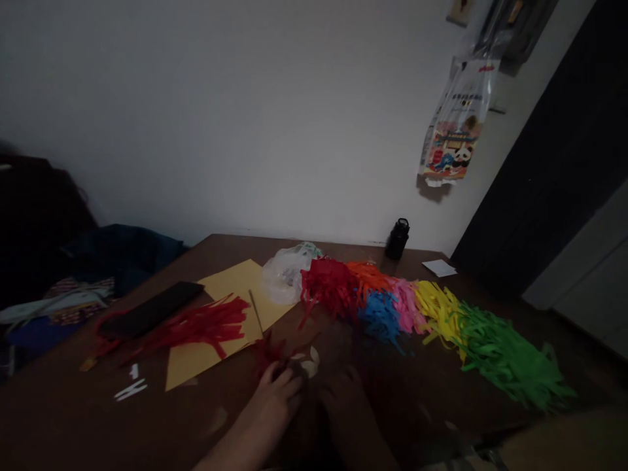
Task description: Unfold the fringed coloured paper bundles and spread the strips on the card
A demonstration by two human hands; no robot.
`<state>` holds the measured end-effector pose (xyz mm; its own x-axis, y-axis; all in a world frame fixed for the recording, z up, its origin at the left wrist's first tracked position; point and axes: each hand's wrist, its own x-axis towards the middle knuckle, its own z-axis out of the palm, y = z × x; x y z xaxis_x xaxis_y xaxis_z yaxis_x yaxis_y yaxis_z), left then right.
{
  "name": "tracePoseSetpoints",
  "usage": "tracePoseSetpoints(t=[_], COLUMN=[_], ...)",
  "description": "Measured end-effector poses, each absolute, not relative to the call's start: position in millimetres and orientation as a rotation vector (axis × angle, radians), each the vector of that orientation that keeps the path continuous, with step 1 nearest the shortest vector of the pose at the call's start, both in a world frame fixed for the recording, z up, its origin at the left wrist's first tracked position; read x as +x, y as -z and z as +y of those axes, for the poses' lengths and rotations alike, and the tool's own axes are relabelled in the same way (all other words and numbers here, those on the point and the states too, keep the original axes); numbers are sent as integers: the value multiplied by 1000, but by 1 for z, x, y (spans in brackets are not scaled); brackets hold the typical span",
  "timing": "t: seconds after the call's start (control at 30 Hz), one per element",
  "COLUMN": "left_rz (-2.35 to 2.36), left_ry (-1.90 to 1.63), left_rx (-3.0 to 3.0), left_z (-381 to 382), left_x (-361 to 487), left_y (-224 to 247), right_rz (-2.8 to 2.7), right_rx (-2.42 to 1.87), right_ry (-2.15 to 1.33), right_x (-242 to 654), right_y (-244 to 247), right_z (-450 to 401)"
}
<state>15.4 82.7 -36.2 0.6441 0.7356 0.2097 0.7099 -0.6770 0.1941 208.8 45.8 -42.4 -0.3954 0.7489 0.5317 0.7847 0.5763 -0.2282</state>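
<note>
Near the front middle of the brown table, my left hand (282, 390) has its fingers curled at some dark red strips (269, 352); whether it grips them is too dark to make out. Just right of it, my right hand (342, 391) is low over the table in shadow, its fingers hard to see. Small pale pieces (311, 363) lie between and beyond the hands. Further left, a bunch of red strips (209, 325) rests over yellow sheets (196, 360) with a thin stick (256, 313) on them.
Behind the hands lie piles of red (331, 288), orange (366, 278), blue (380, 318), pink (407, 304), yellow (440, 307) and green strips (510, 356). A clear plastic bag (284, 273), black bottle (398, 239), white paper (439, 268), black case (154, 309) and white clips (131, 388) are also there.
</note>
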Motion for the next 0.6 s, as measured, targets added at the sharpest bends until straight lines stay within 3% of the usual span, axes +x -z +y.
tracePoseSetpoints(t=[0.13,0.33,0.5,0.6], left_rz=[1185,1246,1187,1086], left_ry=[-474,-484,-499,-614], left_rx=[2753,2551,2333,1883], left_z=[87,84,70,59], left_x=[24,30,17,17], left_y=[44,8,-15,-16], right_rz=[-2259,-2303,-2096,-2007], right_rx=[-1150,-1194,-830,-720], right_ry=[152,420,628,645], right_x=[207,200,203,202], right_y=[42,46,26,7], right_z=[47,59,61,57])
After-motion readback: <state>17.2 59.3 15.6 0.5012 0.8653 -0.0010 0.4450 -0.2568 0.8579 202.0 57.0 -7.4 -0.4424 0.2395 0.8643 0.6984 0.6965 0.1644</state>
